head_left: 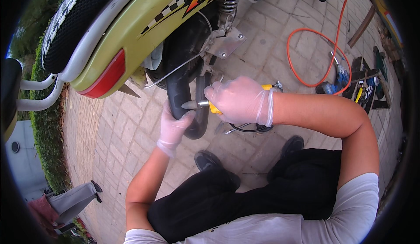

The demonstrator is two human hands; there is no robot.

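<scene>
A black inner tube (176,99) hangs in a loop below the rear wheel of a scooter with a yellow-green body (144,34). My left hand (171,128), in a thin clear glove, grips the tube from its left side, the thumb lying across the front. In my gloved right hand (239,98) is a yellow die grinder (214,108), held level with its tip toward the left. Its grey bullet-shaped tip (190,105) is at the tube's surface, just above my left thumb; whether it touches is hard to tell. My right fingers hide most of the grinder's body.
An orange hose (289,56) curls over the paving at the right. Beyond it lies a tool tray (366,80) with several tools. A dark cable (245,129) rests below my right hand. A metal bracket (225,43) juts out beside the wheel. Another person's legs (74,202) show lower left.
</scene>
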